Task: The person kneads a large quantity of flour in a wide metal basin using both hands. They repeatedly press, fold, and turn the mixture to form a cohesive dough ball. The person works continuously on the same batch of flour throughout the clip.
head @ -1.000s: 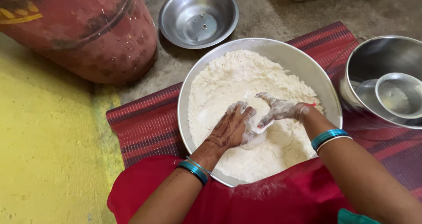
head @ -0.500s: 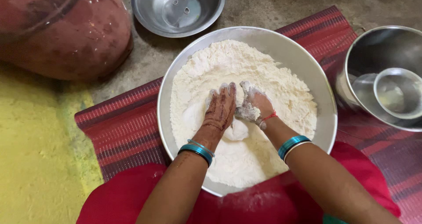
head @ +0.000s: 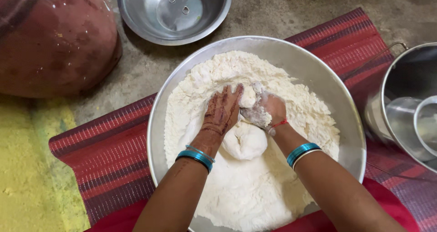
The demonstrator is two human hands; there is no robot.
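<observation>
Left hand (head: 223, 111) flat, open on flour (head: 255, 186) — right hand (head: 266, 111) curled, gripping dough (head: 246, 141).

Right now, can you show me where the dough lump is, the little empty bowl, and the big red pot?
dough lump (head: 246, 141), head view, on its smooth rounded top.
small empty steel bowl (head: 175, 11), head view, on its flat inner bottom.
big red pot (head: 54, 40), head view, on its rounded side.

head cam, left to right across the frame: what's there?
Red clay pot → small steel bowl → left hand → right hand in the big flour basin → steel pot at the right edge.
</observation>
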